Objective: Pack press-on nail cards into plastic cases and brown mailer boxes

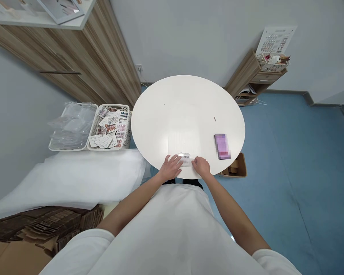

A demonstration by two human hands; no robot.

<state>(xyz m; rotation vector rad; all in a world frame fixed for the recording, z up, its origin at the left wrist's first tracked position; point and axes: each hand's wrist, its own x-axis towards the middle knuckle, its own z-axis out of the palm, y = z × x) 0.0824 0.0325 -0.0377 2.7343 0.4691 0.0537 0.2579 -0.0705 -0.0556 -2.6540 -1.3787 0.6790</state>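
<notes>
A small clear plastic packet [185, 157] with dark print lies at the near edge of the round white table [186, 110]. My left hand [171, 166] rests on its left end with fingers stretched flat over it. My right hand [202, 165] pinches the packet's right end with curled fingers. Both forearms reach in from below over my white shirt.
A purple box [222, 146] lies on the table's right side. At the left, a white basket of nail cards [111, 127] and a basket of clear bags [71, 126] sit above a white sheet [71, 179]. An open carton [235, 167] stands on the blue floor; flattened cardboard [43, 225] lies lower left.
</notes>
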